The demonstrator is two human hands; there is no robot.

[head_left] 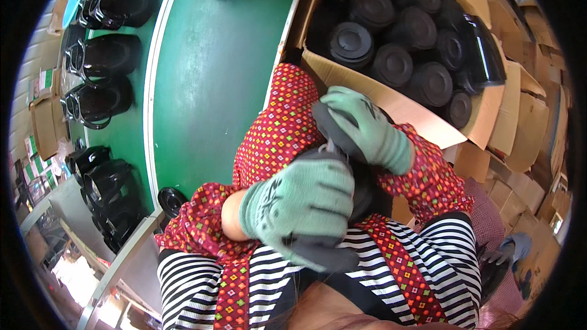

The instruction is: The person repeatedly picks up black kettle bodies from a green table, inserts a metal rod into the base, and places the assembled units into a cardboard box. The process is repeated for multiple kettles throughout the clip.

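Note:
Pale green knit gloves with dark grey palms cover both my hands, which work close together above my lap. My left hand (306, 205) has its fingers curled over, and motion blurs it a little. Just beyond it to the right, my right hand (364, 125) is closed, fingers bent toward the left one. A dark rounded item (365, 192) shows below and between the hands; gloves and sleeves hide most of it, so its kind is unclear. Something small and greyish (331, 146) sticks out between the gloves, too blurred to name.
A cardboard box (367, 82) full of round black ringed parts (351, 43) stands at the far right. Left is a green work surface (208, 79) with glossy black handled vessels (107, 58) along it. A small black disc (172, 200) lies near its edge. Another person's gloved hand (507, 253) shows lower right.

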